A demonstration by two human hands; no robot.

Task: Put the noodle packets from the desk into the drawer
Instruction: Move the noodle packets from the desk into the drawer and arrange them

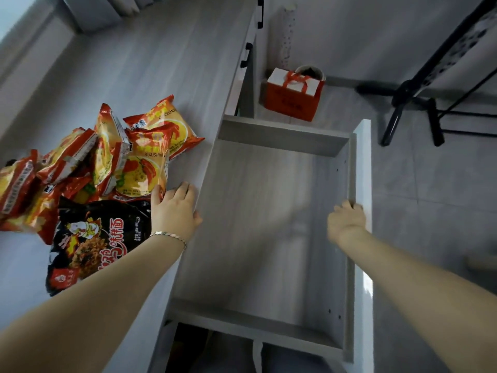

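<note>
Noodle packets [80, 168] crowd the tabletop [150, 63] beside the left hand [176, 208], fingers open; right hand [345, 224] fingers curl over the open drawer [361, 162] front.

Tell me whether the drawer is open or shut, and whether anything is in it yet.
Open and empty: the drawer is pulled out from the desk, its bare bottom shows, and the noodle packets lie on the desk.

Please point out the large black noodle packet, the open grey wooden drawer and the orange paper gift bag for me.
Large black noodle packet [94, 238]: head view, on its printed front.
Open grey wooden drawer [282, 138]: head view, on its far inner wall.
Orange paper gift bag [291, 102]: head view, on its orange front face.
</note>
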